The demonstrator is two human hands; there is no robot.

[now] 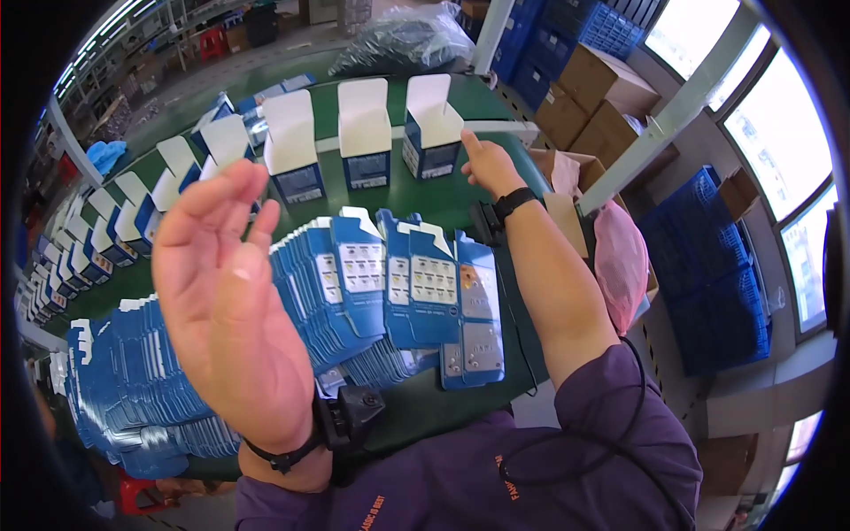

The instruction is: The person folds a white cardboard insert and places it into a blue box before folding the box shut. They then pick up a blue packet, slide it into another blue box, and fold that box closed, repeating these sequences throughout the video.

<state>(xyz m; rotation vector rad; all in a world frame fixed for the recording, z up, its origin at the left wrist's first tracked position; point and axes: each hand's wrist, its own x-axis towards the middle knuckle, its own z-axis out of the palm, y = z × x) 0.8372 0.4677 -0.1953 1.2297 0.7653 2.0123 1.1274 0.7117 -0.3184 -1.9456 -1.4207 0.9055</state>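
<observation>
My left hand is raised above the piles of flat cartons, palm showing, its fingers loosely curved and apart with nothing in them. Farther off, my right hand reaches to the right side of an upright blue-and-white box, index finger extended at its edge; the hand holds nothing that I can see. That box stands with its white flap up. Beside it are two similar open boxes, one in the middle and one to the left. Folded-flat blue cartons lie in overlapping stacks nearer to me.
More open boxes curve away in a row along the left of the green table. A filled plastic bag lies at the back. Right of the table are a pink cloth, brown cartons, a post and blue crates.
</observation>
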